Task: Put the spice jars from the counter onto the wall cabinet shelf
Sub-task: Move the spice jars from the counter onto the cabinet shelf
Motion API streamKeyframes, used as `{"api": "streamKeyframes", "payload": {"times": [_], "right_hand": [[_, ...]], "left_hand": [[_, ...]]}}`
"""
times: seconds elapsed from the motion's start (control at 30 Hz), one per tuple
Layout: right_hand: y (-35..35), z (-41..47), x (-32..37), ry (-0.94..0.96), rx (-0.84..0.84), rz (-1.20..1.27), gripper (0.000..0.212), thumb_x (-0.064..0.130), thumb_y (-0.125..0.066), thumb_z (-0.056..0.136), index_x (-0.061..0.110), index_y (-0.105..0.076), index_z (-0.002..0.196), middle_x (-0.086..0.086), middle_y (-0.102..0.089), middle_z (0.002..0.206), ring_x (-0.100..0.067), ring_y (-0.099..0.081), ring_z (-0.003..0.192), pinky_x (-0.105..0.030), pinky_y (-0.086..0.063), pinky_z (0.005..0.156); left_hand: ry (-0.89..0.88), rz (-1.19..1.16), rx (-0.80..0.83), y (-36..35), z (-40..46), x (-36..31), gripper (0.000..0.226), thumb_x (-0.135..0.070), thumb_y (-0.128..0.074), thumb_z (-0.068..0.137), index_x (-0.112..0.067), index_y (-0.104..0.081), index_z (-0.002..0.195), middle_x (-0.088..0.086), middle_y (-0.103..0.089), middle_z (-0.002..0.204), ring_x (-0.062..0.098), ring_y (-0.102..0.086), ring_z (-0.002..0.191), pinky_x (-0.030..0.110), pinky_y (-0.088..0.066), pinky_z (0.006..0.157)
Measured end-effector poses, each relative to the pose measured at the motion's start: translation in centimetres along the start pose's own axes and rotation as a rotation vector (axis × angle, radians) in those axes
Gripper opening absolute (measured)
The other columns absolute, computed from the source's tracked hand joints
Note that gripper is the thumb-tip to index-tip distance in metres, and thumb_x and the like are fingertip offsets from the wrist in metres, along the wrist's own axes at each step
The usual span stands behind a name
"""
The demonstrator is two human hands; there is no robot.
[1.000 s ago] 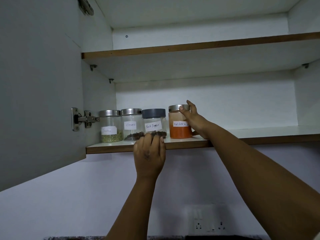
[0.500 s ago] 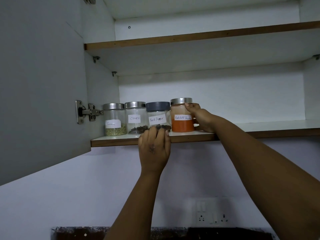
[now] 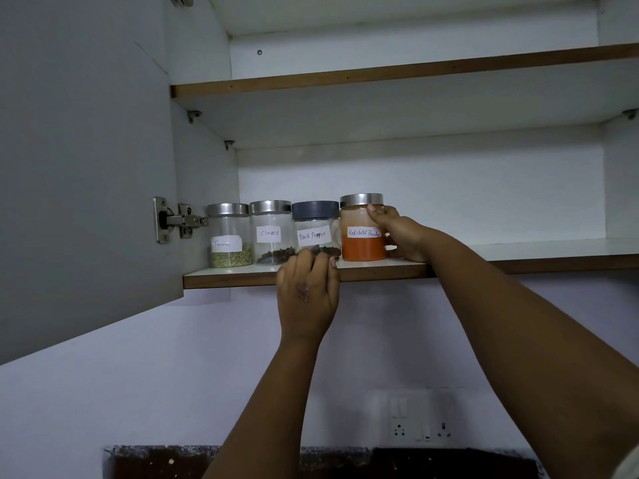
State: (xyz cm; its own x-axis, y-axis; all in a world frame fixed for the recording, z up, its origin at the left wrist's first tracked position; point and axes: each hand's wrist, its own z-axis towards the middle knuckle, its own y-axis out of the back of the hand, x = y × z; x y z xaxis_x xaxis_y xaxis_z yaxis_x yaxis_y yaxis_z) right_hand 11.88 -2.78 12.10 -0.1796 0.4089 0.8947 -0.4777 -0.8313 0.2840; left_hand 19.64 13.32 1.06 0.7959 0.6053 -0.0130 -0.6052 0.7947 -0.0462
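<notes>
Right hand (image 3: 401, 236) wraps fingers round red chilli powder jar (image 3: 363, 229), standing on lower shelf (image 3: 242, 275) beside black pepper jar (image 3: 315, 229). Left hand (image 3: 307, 292) rests curled fingers over shelf edge, gripping no jar. Risk: jars crowd front edge; clumsy release or nudge could knock neighbour, tip one off shelf
</notes>
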Motion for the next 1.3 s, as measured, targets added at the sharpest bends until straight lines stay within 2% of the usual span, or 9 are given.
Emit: {"api": "streamKeyframes", "payload": {"times": [0.37,0.53,0.7,1.17,1.3], "right_hand": [[0.28,-0.28,-0.03,0.016,0.011,-0.025,0.064,0.052,-0.038,0.098,0.024,-0.016,0.152,-0.006,-0.033,0.153,-0.029,-0.038,0.137,-0.043,-0.037,0.107],[0.36,-0.15,-0.06,0.021,0.013,-0.043,0.064,0.052,-0.036,0.099,0.023,-0.015,0.152,-0.006,-0.032,0.154,-0.029,-0.037,0.137,-0.042,-0.037,0.106],[0.21,-0.26,0.04,0.017,0.012,-0.064,0.065,0.053,-0.035,0.099,0.024,-0.013,0.153,-0.006,-0.030,0.155,-0.029,-0.036,0.138,-0.041,-0.036,0.105],[0.09,-0.65,0.26,0.006,0.022,-0.095,0.065,0.054,-0.033,0.099,0.023,-0.012,0.153,-0.007,-0.031,0.155,-0.030,-0.035,0.139,-0.043,-0.035,0.107],[0.09,-0.80,0.28,0.002,0.023,-0.112,0.065,0.053,-0.032,0.099,0.023,-0.011,0.153,-0.007,-0.029,0.156,-0.030,-0.034,0.140,-0.042,-0.035,0.108]], "left_hand": [[-0.001,-0.007,0.006,-0.01,-0.03,-0.07,0.033,-0.028,-0.039,0.099,-0.010,-0.064,0.086,0.005,-0.058,0.084,0.018,-0.053,0.077,0.029,-0.040,0.069],[0.006,-0.002,0.005,-0.05,-0.05,-0.06,0.042,-0.032,-0.031,0.102,-0.011,-0.065,0.088,0.005,-0.059,0.085,0.018,-0.052,0.078,0.027,-0.038,0.071],[0.007,0.001,0.008,-0.03,-0.07,0.01,0.033,-0.028,-0.040,0.099,-0.010,-0.065,0.088,0.005,-0.058,0.085,0.018,-0.052,0.078,0.029,-0.040,0.070],[0.005,-0.023,0.020,0.01,-0.05,0.08,0.040,-0.031,-0.033,0.101,-0.010,-0.064,0.088,0.006,-0.058,0.086,0.019,-0.052,0.078,0.031,-0.042,0.070],[0.006,-0.030,0.021,0.11,-0.06,0.00,0.034,-0.028,-0.038,0.100,-0.010,-0.064,0.087,0.006,-0.058,0.085,0.019,-0.052,0.077,0.030,-0.041,0.069]]}}
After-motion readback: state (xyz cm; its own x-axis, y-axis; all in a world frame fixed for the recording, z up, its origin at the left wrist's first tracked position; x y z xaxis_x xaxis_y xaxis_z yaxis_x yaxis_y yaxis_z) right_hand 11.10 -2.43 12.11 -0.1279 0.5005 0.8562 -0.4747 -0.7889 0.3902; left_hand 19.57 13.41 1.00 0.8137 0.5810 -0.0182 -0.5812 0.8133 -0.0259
